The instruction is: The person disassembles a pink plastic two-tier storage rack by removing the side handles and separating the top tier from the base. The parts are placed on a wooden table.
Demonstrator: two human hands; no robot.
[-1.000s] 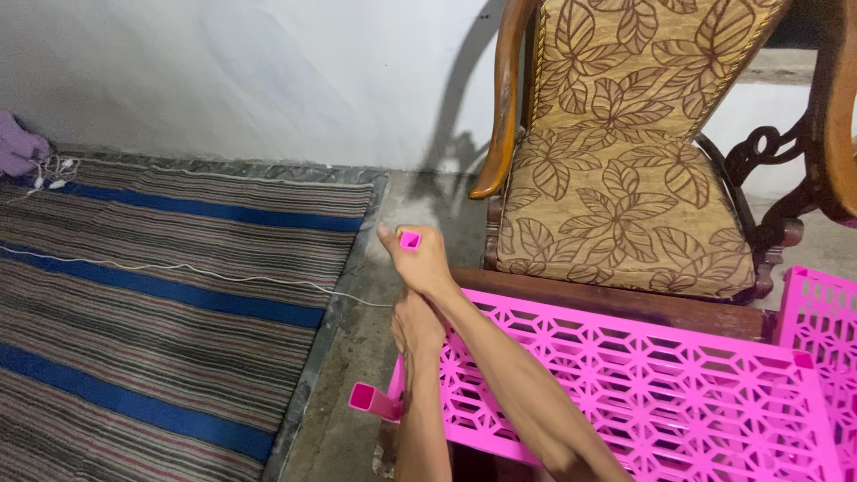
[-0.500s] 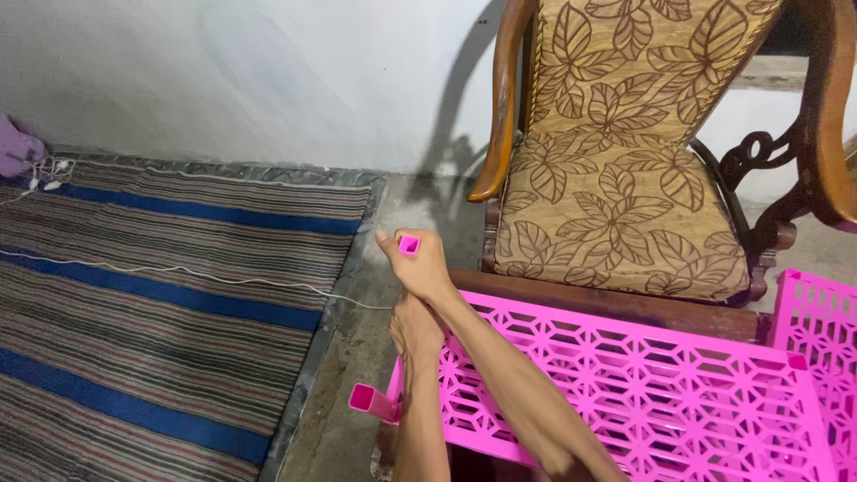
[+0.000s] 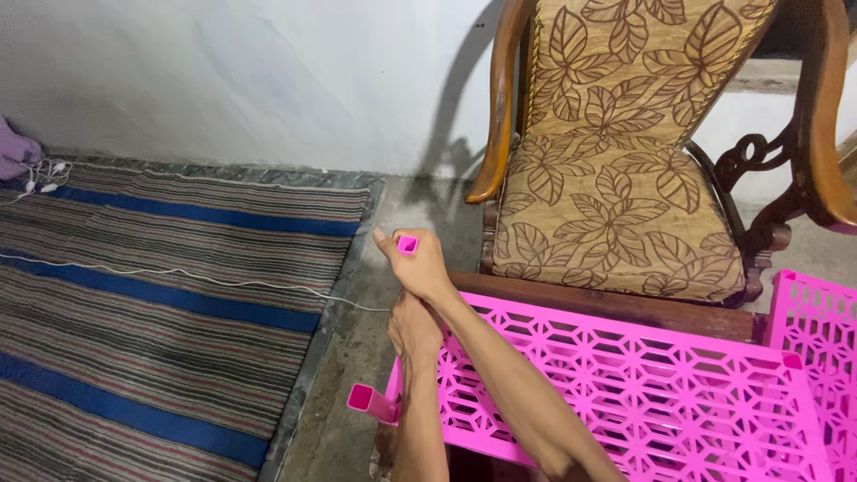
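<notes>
A: Starting from the far left of the chair (image 3: 616,196), what lay there?

B: A purple cloth (image 3: 16,152) at the frame's edge, with a white cord (image 3: 178,275) running from it across the striped rug (image 3: 161,303) toward the chair. The rug stopped well short of the chair, on bare floor (image 3: 393,214).

A: And the hands?

B: Both were just left of the chair's front corner. The right hand (image 3: 418,264) was uppermost, fingers curled tight round the top of a pink post (image 3: 407,245); only the post's hollow square end showed above the fist. The left hand (image 3: 412,328) sat directly below it, touching the right wrist. Its fingers faced away, so I couldn't tell whether they gripped or merely pressed.

A: Where was the post against the chair?

B: Upright, beside the seat's front left corner, at the near corner of the pink shelf (image 3: 625,393). A second post (image 3: 370,402) stuck out lower down, pointing away from the chair.

A: And the shelf?

B: A lattice panel lying in front of the chair's seat rail, touching it or nearly so. Another pink panel (image 3: 817,330) stood to its right, below the chair's right arm.
</notes>
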